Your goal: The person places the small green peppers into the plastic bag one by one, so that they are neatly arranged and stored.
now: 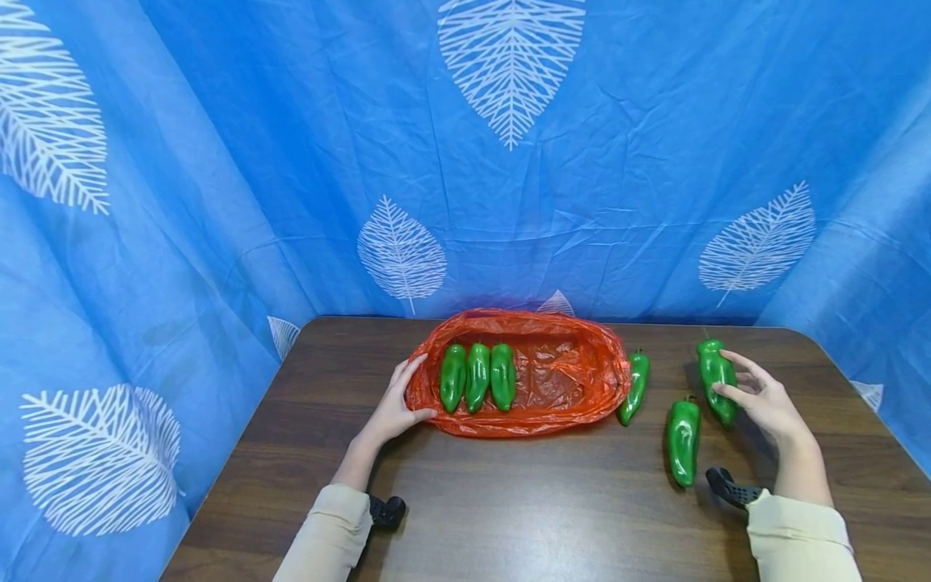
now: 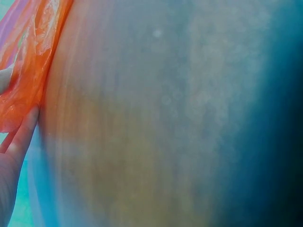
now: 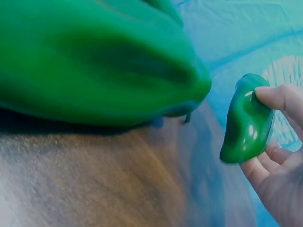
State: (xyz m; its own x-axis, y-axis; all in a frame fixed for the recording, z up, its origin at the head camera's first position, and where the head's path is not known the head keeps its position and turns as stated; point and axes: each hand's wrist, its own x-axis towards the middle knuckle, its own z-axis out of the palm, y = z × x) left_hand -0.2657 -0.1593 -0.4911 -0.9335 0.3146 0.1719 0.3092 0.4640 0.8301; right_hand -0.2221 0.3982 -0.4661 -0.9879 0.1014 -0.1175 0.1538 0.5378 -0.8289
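The fingers [image 3: 256,171] of the right hand [image 1: 773,404] pinch a glossy, bright green, long tapering pepper [image 1: 717,378], the thumb on one side and fingertips on the other, set only as wide as the pepper is thick; whether it is off the table [image 1: 509,493] I cannot tell. Just beside it, nearer the person, lies a second green pepper [image 1: 683,444], which looms large in the right wrist view, and further left a slimmer green pepper [image 1: 636,386] lies close against the right end of an oval, shallow container of crinkled red plastic film [image 1: 502,425]. Inside, towards the left end, three green peppers [image 1: 478,378] lie side by side, stems away from the person, with bare red film to their right. At that left end the left hand [image 1: 393,408] rests with thumb and fingers fairly straight and spread wide, touching the film. The step in hand looks like taking hold of one pepper while the container is steadied; the next move seems to call for a firm pinch, a lift clear of the nearer pepper, and a leftward path over the container's rim into the bare space
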